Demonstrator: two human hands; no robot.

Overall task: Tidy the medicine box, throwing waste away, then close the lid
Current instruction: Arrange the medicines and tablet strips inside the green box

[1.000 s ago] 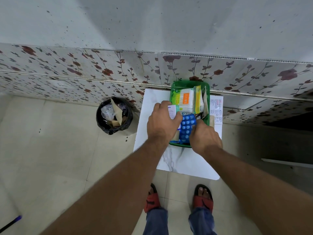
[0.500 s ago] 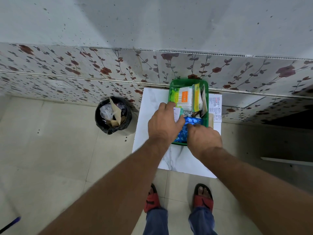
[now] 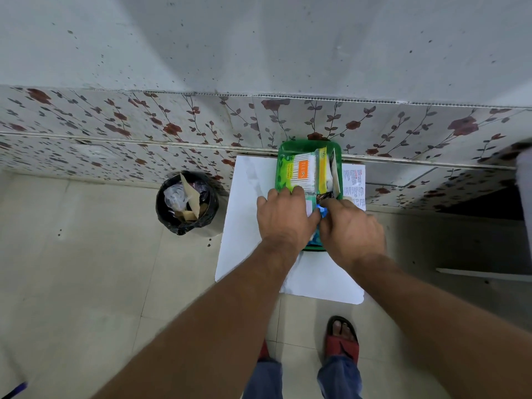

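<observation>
Item 1, left of centre: bin [image 3: 187, 203], black liner, paper and plastic scraps inside, standing on the floor just beside the white table [image 3: 244, 214]. I see no shift in it since the earlier frame.

Item 2, centre: left hand [image 3: 285, 217], palm down over the near half of the box, fingers [image 3: 298, 192] lying flat and together on the contents. I cannot tell whether it pinches anything. It has moved further into the box than half a second ago.

Item 3, upper centre: green box [image 3: 311, 145], open, on the table's far edge against the flowered wall. A swab pack [image 3: 300, 174] with an orange label lies in its far half, unmoved.

Item 4, centre: blue blister strip [image 3: 321, 211]; only a sliver shows between my two hands now, where earlier most of it was visible.

Item 5, right of centre: right hand [image 3: 351, 226], fingertips pressed together on the strip, thumb side touching the left hand.

Item 6, right: leaflet [image 3: 355, 182], flat on the table beside the box.
</observation>
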